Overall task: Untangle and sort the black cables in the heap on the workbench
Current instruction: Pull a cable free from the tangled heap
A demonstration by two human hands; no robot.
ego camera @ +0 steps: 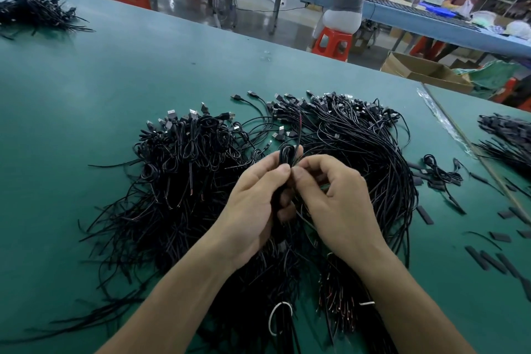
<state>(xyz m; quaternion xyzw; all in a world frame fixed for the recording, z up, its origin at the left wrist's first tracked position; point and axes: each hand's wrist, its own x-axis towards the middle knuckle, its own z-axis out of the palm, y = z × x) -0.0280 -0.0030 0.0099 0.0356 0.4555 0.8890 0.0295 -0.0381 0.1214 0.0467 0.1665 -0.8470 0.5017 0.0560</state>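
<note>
Holding a looped thin black cable upright between both hands, you have it just above the middle of the big heap of tangled black cables on the green workbench mat. Your left hand curls its fingers round the lower part of the loop, with the thumb pressed against it higher up. Your right hand pinches the same cable just beside the left thumb, its other fingers bent inward. Both forearms reach in from the bottom edge, wrists close together. The black USB plugs with silver tips lie along the heap's far side, and any marking on them is too small to read. Short flat black sleeve pieces are scattered to your right.
</note>
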